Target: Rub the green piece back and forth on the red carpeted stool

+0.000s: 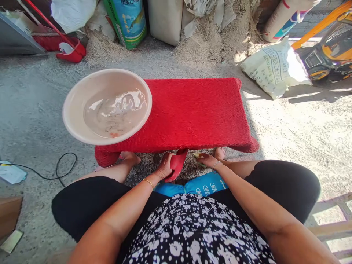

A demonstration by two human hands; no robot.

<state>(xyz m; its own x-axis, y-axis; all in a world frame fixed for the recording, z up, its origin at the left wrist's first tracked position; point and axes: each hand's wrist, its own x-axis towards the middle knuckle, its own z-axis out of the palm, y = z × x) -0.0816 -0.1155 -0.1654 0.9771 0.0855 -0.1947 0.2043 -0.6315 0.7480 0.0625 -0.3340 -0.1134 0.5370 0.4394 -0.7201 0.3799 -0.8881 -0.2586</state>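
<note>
Beside the bench (195, 110), firmly steady the red piece (178, 165) held in the left hand (165, 166) and pale strip (196, 155) pinched in the right hand (208, 160).

One head-worn camera looked forward and steeply down over the shirt (198, 234), past the left hand (165, 166) and right hand (208, 160), to the bench (195, 110) nearby.

Floor (35, 99): rough, grey; strong sunlight (297, 124) is cast across the right side. Sand (207, 47): is heaped at the far side. Low table (195, 110): one, is covered in red.
</note>
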